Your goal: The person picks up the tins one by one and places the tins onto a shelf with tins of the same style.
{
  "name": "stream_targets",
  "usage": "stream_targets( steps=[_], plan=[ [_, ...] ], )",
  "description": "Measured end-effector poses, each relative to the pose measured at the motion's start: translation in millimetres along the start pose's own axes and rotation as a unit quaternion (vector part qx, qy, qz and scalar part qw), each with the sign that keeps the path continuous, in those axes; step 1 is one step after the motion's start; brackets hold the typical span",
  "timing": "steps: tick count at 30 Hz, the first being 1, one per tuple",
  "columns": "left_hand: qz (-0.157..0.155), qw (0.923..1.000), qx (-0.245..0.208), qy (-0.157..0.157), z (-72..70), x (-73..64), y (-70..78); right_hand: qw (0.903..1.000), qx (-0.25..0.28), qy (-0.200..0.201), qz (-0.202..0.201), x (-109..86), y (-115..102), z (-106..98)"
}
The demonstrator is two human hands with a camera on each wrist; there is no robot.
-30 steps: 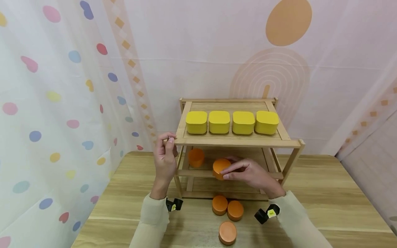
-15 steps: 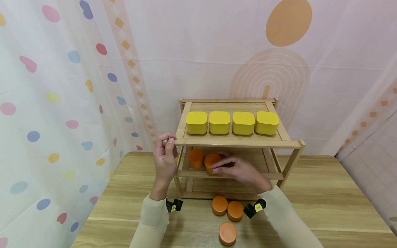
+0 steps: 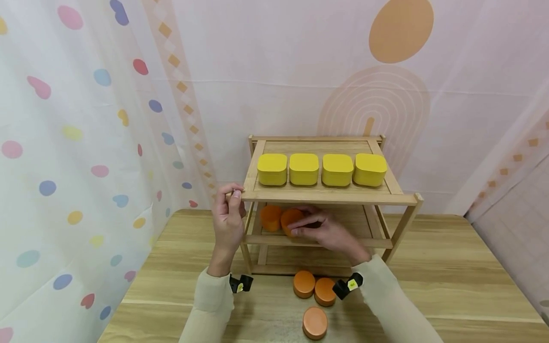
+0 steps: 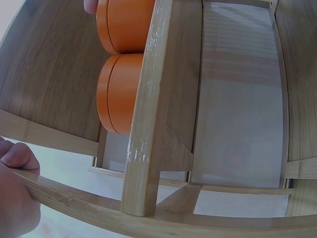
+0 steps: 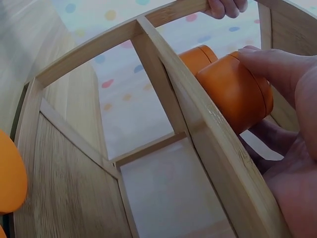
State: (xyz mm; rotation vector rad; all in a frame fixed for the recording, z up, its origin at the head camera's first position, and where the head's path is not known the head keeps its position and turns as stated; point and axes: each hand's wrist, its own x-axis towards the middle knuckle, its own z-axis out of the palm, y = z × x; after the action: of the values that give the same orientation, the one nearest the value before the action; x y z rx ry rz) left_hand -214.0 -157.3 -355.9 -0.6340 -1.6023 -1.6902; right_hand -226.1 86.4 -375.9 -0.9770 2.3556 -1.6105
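Observation:
My right hand (image 3: 330, 234) grips a round orange tin (image 3: 289, 221) on the middle tier of a wooden rack (image 3: 321, 196). Thumb and fingers sit on opposite sides of the lidded tin, as the right wrist view shows. Directly to its left stands a second orange tin (image 3: 270, 218), the two side by side and touching in the left wrist view. At the upper left front corner, my left hand (image 3: 229, 219) pinches the rack's frame between thumb and fingers. Its fingertips (image 4: 20, 156) curl over the wooden rail in the left wrist view.
Several yellow square boxes (image 3: 303, 170) stand in a row on the top tier. Three more orange tins (image 3: 304, 284) lie on the table (image 3: 450, 286) before the rack. The top tier's front rail overhangs the tins inside. A patterned curtain (image 3: 274, 85) hangs behind.
My right hand has carried the orange tin left and inward over the front rail, setting it beside the other tin. The left hand has stayed at the rack's corner.

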Motion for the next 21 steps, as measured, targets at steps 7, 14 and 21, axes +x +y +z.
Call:
stream_targets(
  steps=[7, 14, 21],
  plan=[
    [0.000, 1.0000, -0.007, 0.001, 0.0, 0.1, -1.0, 0.9997, -0.019, 0.017, 0.002, -0.3, 3.1, 0.2],
    [0.001, 0.9999, -0.010, 0.001, 0.9, 0.8, 1.4, 0.9993, -0.022, 0.031, 0.003, -0.7, 4.4, 0.5],
    [-0.003, 1.0000, -0.003, 0.002, 0.4, 0.3, 0.8, 0.9993, -0.022, 0.031, 0.002, -1.7, 3.7, 0.6]
  ],
)
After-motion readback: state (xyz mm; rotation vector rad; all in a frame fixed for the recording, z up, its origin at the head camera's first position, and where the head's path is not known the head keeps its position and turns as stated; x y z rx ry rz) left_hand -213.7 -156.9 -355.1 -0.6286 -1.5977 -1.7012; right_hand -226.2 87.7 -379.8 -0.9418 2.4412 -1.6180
